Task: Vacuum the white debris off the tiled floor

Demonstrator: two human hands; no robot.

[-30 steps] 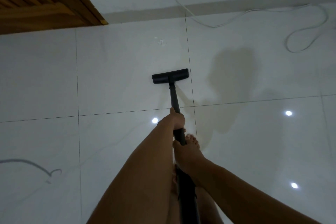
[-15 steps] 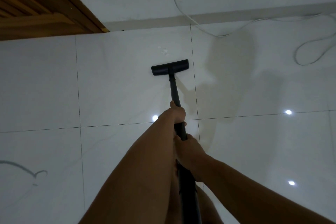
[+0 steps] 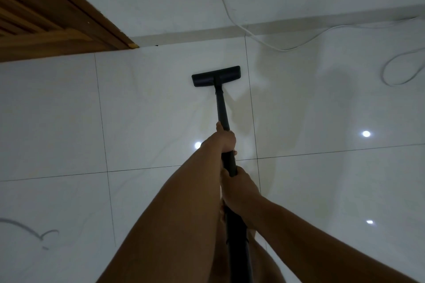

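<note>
A black vacuum wand (image 3: pixel 222 108) runs from me out to a flat black floor head (image 3: pixel 216 76) lying on the glossy white tiled floor (image 3: pixel 149 117). My left hand (image 3: pixel 224 140) grips the wand higher up, and my right hand (image 3: pixel 239 187) grips it just below. The floor head sits near the wall, beside a tile joint. No white debris shows around the head; the spot where specks lay is under it.
A wooden door frame (image 3: pixel 69 20) fills the upper left. A white cable (image 3: pixel 287 47) trails down the wall and loops on the floor at the right (image 3: pixel 391 76). A grey baseboard (image 3: pixel 207 34) edges the floor. A dark scribble mark (image 3: pixel 34 232) lies lower left.
The floor head has slid forward toward the wall, over the white specks that lay ahead of it. Both arms stretched out with it, and my view came closer to the wall.
</note>
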